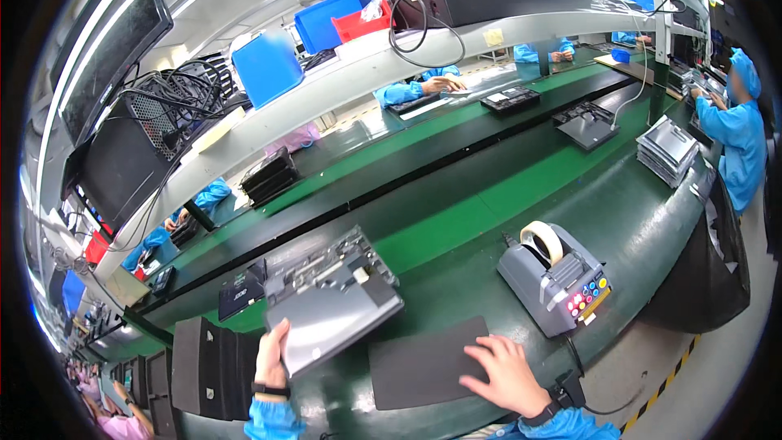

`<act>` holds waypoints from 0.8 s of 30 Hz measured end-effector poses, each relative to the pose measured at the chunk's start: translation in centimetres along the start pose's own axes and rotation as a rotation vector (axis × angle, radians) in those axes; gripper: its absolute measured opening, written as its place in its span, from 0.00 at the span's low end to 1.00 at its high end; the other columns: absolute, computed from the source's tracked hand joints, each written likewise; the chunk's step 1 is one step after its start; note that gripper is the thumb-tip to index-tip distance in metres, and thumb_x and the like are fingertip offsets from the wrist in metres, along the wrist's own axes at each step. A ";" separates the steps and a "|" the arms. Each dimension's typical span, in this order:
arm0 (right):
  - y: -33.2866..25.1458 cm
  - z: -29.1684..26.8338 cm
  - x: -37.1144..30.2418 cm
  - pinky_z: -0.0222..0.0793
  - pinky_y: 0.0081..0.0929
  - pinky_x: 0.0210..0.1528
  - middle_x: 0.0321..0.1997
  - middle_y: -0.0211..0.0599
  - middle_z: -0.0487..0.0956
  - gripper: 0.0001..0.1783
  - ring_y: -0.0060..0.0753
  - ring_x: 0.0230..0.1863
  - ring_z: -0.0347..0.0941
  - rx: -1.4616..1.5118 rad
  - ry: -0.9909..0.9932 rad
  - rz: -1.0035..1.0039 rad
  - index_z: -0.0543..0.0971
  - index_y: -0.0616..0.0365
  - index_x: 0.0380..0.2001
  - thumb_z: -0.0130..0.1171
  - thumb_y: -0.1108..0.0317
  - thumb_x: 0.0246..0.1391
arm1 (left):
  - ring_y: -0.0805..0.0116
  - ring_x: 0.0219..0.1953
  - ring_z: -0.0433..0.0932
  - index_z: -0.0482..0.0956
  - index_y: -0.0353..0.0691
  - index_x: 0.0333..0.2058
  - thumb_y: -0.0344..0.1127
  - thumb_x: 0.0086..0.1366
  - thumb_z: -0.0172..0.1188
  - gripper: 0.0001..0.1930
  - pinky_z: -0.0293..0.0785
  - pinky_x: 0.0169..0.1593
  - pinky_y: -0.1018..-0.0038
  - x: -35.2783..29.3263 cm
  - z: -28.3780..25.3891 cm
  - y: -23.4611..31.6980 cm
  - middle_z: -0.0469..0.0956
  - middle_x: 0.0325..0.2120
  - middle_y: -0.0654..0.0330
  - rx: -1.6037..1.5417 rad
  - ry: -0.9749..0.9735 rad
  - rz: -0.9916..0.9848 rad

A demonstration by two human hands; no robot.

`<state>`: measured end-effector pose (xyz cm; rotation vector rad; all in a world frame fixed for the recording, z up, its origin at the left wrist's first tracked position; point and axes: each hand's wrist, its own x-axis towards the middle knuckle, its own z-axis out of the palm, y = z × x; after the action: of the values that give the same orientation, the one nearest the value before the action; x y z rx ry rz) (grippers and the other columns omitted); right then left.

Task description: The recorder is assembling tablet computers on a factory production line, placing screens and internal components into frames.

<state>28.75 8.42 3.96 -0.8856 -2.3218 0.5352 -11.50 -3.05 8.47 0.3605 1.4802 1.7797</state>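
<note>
My left hand [271,356] grips the near left corner of a grey laptop base [338,318]. The base is tilted, and bare circuit parts show along its far side; the fingers underneath are hidden. Over the right edge of a flat black mat [423,363] hovers my right hand [509,379], fingers spread and holding nothing. I cannot tell whether its fingertips touch the mat. Beyond that hand stands a grey electric tape dispenser [546,289] with a roll of cream tape and lit coloured buttons.
Black foam-lined boxes [199,367] sit at the left. A dark panel [242,292] lies behind the laptop base. Laptop parts [588,124] rest on the conveyor, with stacked grey panels [668,151] at the far right. A co-worker [737,130] in blue stands beyond. A shelf [358,57] crosses above.
</note>
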 end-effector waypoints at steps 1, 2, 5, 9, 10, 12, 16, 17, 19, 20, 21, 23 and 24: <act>0.2 0.1 -1.3 0.55 0.53 0.58 0.59 0.47 0.64 0.28 0.57 0.62 0.56 0.003 -0.159 0.016 0.71 0.51 0.53 0.63 0.56 0.48 | 0.65 0.36 0.78 0.75 0.31 0.41 0.36 0.61 0.57 0.14 0.74 0.43 0.71 -2.6 -0.6 -0.5 0.79 0.35 0.55 -0.016 0.016 -0.020; 0.7 0.4 -1.9 0.55 0.53 0.58 0.59 0.47 0.64 0.28 0.57 0.62 0.56 0.000 -0.159 0.020 0.71 0.51 0.53 0.63 0.56 0.48 | 0.64 0.37 0.78 0.75 0.31 0.41 0.36 0.62 0.56 0.14 0.74 0.44 0.70 -4.5 -1.3 -1.7 0.79 0.36 0.55 -0.034 0.025 -0.044; 2.5 2.8 -1.0 0.55 0.48 0.63 0.62 0.50 0.63 0.24 0.59 0.64 0.55 0.080 -0.158 -0.091 0.72 0.55 0.52 0.59 0.61 0.52 | 0.63 0.40 0.77 0.75 0.32 0.41 0.36 0.61 0.56 0.14 0.72 0.48 0.70 -8.9 -1.8 -5.3 0.79 0.37 0.54 -0.025 0.137 -0.098; 3.8 5.3 1.7 0.60 0.40 0.60 0.60 0.54 0.65 0.20 0.60 0.61 0.60 0.293 -0.055 -0.110 0.72 0.60 0.50 0.57 0.67 0.54 | 0.62 0.42 0.77 0.75 0.33 0.43 0.38 0.63 0.54 0.15 0.71 0.50 0.70 -12.2 -1.1 -9.3 0.79 0.40 0.53 0.009 0.127 -0.207; 3.8 5.5 2.2 0.64 0.38 0.57 0.53 0.53 0.72 0.16 0.55 0.55 0.67 0.398 0.044 -0.016 0.74 0.62 0.47 0.54 0.69 0.56 | 0.62 0.42 0.77 0.75 0.33 0.43 0.38 0.63 0.54 0.15 0.71 0.50 0.70 -12.2 -1.1 -10.4 0.79 0.40 0.54 0.003 0.139 -0.255; 4.0 5.2 2.5 0.69 0.30 0.51 0.45 0.43 0.77 0.13 0.39 0.47 0.73 0.662 0.138 0.314 0.74 0.63 0.45 0.50 0.69 0.59 | 0.64 0.40 0.77 0.74 0.31 0.45 0.35 0.61 0.56 0.16 0.73 0.47 0.70 -12.8 0.1 -11.9 0.78 0.40 0.54 0.003 0.160 -0.235; 1.4 1.4 1.9 0.70 0.22 0.38 0.39 0.36 0.76 0.17 0.24 0.34 0.72 1.153 -0.113 0.667 0.74 0.64 0.44 0.46 0.60 0.63 | 0.69 0.42 0.76 0.72 0.28 0.48 0.40 0.63 0.56 0.21 0.73 0.44 0.74 -17.0 3.6 -12.0 0.77 0.42 0.56 0.062 0.099 -0.214; 1.9 1.7 1.5 0.70 0.22 0.38 0.41 0.37 0.75 0.18 0.25 0.35 0.72 1.074 -0.146 0.673 0.73 0.65 0.44 0.49 0.59 0.62 | 0.68 0.42 0.76 0.71 0.28 0.49 0.39 0.63 0.56 0.21 0.73 0.44 0.73 -17.4 3.4 -12.9 0.77 0.42 0.56 0.044 0.128 -0.255; 2.3 2.3 1.0 0.70 0.22 0.38 0.41 0.37 0.75 0.19 0.25 0.35 0.71 0.918 -0.141 0.623 0.73 0.65 0.44 0.50 0.58 0.61 | 0.67 0.42 0.76 0.71 0.27 0.49 0.38 0.62 0.56 0.21 0.74 0.44 0.73 -17.9 4.0 -13.8 0.77 0.42 0.56 0.083 0.159 -0.287; 2.7 2.8 0.7 0.69 0.22 0.38 0.41 0.37 0.76 0.20 0.26 0.35 0.71 0.771 -0.132 0.559 0.73 0.65 0.44 0.52 0.57 0.60 | 0.66 0.43 0.76 0.71 0.26 0.49 0.37 0.62 0.56 0.21 0.74 0.45 0.72 -18.1 4.0 -14.2 0.77 0.42 0.55 0.127 0.186 -0.307; 3.0 3.4 1.4 0.69 0.24 0.39 0.40 0.39 0.75 0.21 0.29 0.35 0.71 0.631 -0.136 0.473 0.73 0.67 0.43 0.57 0.57 0.56 | 0.64 0.44 0.76 0.69 0.26 0.50 0.34 0.62 0.56 0.21 0.74 0.46 0.71 -18.0 4.4 -14.3 0.76 0.44 0.54 0.018 0.169 -0.286; 2.4 3.5 1.2 0.69 0.25 0.38 0.39 0.41 0.75 0.21 0.30 0.35 0.72 0.435 -0.125 0.423 0.73 0.67 0.42 0.58 0.59 0.54 | 0.63 0.44 0.75 0.68 0.27 0.51 0.34 0.62 0.55 0.22 0.74 0.46 0.71 -17.8 4.9 -13.7 0.75 0.45 0.53 0.005 0.160 -0.260; 1.4 3.2 1.7 0.68 0.27 0.38 0.38 0.42 0.74 0.21 0.32 0.34 0.72 0.255 -0.098 0.356 0.73 0.68 0.41 0.60 0.60 0.52 | 0.63 0.45 0.75 0.67 0.27 0.52 0.33 0.62 0.55 0.22 0.74 0.46 0.70 -17.7 5.2 -12.8 0.74 0.46 0.53 0.004 0.148 -0.215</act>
<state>26.25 10.10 1.44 -1.1738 -2.1234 1.0192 8.43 -11.71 2.58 0.0683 1.5617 1.6603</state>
